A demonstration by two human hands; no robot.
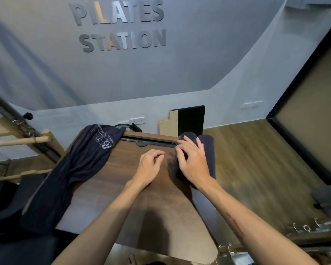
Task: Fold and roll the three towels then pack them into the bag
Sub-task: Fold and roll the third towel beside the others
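Rolled towels: 2 dark navy rolls (208, 150) lie side by side, touching, at the far right corner of the wooden table (122, 180); each is a thick, tight cylinder with its long axis running away from the person, the nearer ends hidden under the right hand.
Left roll: its rounded far end shows just past the fingertips, beside the dark slot strip (147, 140) set into the table's far edge.
Right roll: smooth, even surface, lying along the table's right edge.
Unrolled towel: a 3rd dark navy towel (80, 165) lies loose and creased down the table's left side, its far end bunched by the far left corner, its near end hanging over the left edge; pale printed lettering and a logo show near the far end, too small to read.
Right hand (193, 161): palm down on the left roll, fingers loosely spread and gently bent over the cloth, resting rather than clenching.
Left hand (149, 165): on the bare table just left of the rolls, fingers curled loosely inward, holding nothing.
Wall (180, 73): grey, with raised letters reading PILATES STATION (120, 25).
Panel (189, 120): a black and pale board leaning against the wall behind the rolls.
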